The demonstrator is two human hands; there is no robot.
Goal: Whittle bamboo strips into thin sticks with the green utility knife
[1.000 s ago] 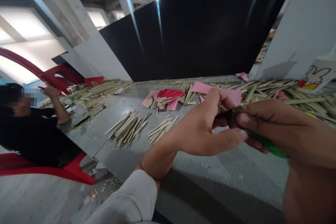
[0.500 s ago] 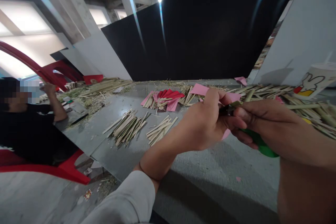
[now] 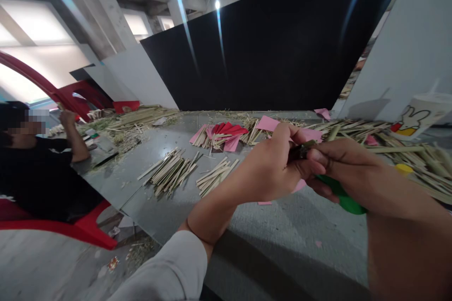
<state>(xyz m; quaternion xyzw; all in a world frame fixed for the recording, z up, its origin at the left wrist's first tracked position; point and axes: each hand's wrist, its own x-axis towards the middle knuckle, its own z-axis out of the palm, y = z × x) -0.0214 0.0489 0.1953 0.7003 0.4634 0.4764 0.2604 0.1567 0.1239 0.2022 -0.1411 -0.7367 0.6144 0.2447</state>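
My left hand is closed, its thumb and fingers pinching a short greenish piece of stalk that mostly disappears between both hands. My right hand is wrapped round a green-handled tool; its dark working end is largely covered by my fingers, so I cannot tell its exact kind. Both hands meet above the grey table. Pink paper lies just behind my left hand. Left of my forearm are two bundles of cut pale strips, a larger one and a smaller one.
A red folded paper rests on strips behind the bundles. Stalks and a cup with a rabbit picture stand at right. A black board rises behind the table. Another person sits at left on a red chair.
Both hands have shifted slightly left, still together. The greenish stalk piece shows less between them. A small pink scrap now shows on the table below my left hand.
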